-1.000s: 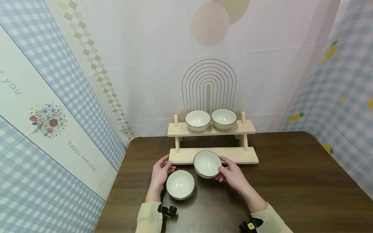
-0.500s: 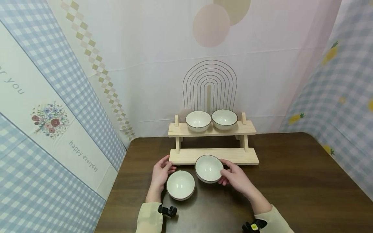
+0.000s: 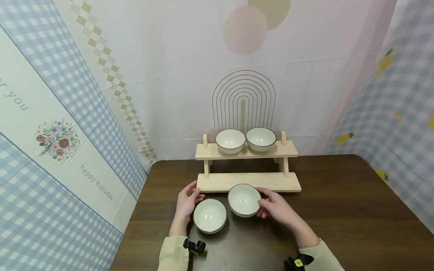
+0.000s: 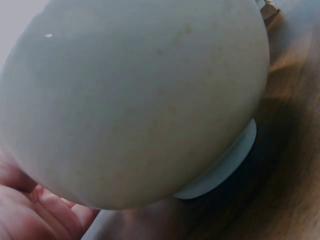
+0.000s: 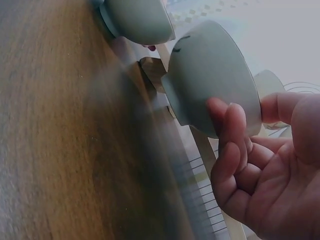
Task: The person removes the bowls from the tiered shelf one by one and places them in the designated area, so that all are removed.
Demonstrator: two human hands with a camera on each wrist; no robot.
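Your right hand (image 3: 276, 207) pinches a white bowl (image 3: 244, 201) with a thin dark rim, thumb at the lip and fingers bent against the outside. The bowl is to the left of that hand, seemingly raised above the brown wooden table (image 3: 342, 195) and tilted a little.

Your left hand (image 3: 184, 205) has its fingertips at the near left corner of a pale wooden two-step shelf (image 3: 215, 182); you cannot tell from these views whether they grip it. Just right of that hand, a second bowl (image 3: 210, 215) stands upright on the table, between your two hands and near the held one.

Ahead of both hands, the shelf's upper step bears a third bowl (image 3: 230, 141) and a fourth bowl (image 3: 261, 139), side by side and upright. Beyond them hangs a pale patterned cloth (image 3: 183, 101).
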